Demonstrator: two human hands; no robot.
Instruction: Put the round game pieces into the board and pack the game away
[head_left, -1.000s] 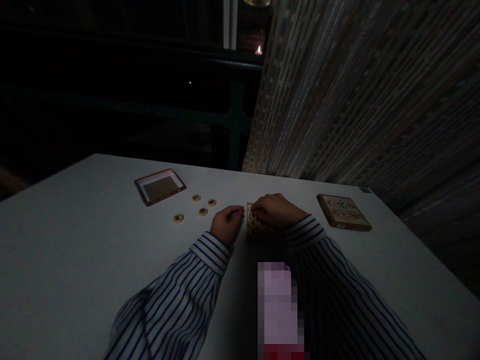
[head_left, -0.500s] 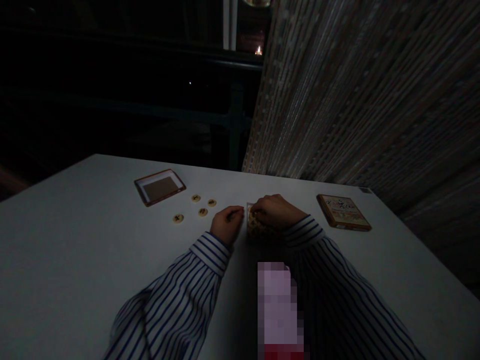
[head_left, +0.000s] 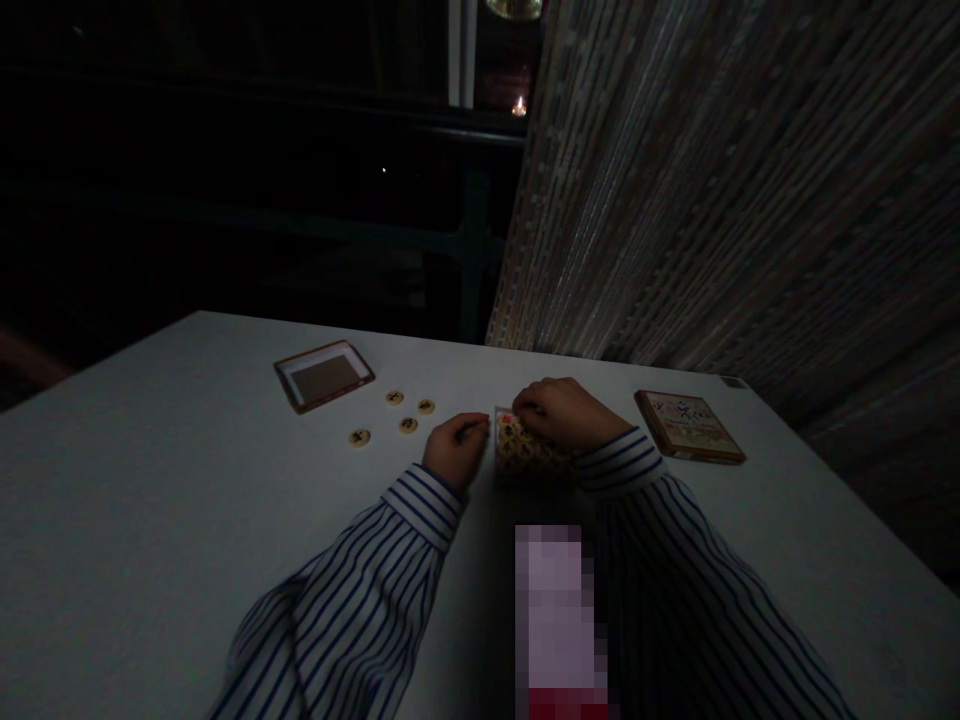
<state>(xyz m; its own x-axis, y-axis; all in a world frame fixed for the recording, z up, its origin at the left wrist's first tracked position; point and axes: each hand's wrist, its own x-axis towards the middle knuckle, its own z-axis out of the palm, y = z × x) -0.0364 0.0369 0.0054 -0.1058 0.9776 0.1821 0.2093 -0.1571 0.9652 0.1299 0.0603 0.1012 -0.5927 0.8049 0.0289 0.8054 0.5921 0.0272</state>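
Observation:
A small box of Chinese chess pieces [head_left: 519, 450] stands on the table in front of me, round wooden discs packed inside it. One piece at its far left corner has a red character. My left hand [head_left: 454, 447] is closed at the box's left edge, thumb and fingers curled together; what they pinch, if anything, is hidden. Over the box's right part is my right hand [head_left: 566, 412], its fingers bent down onto the pieces, their tips hidden. Several loose chess pieces [head_left: 407, 425] with dark characters lie on the table to the left of my left hand.
An open shallow box lid [head_left: 324, 376] lies at the back left of the white table [head_left: 165, 500]. On the right is a flat box with a printed picture cover [head_left: 691, 425]. Behind the table hangs a string curtain [head_left: 637, 200]. The surroundings are dark.
My right hand has shifted slightly right and away from me, uncovering more pieces in the box, including the red one. My left hand stays at the box's left edge.

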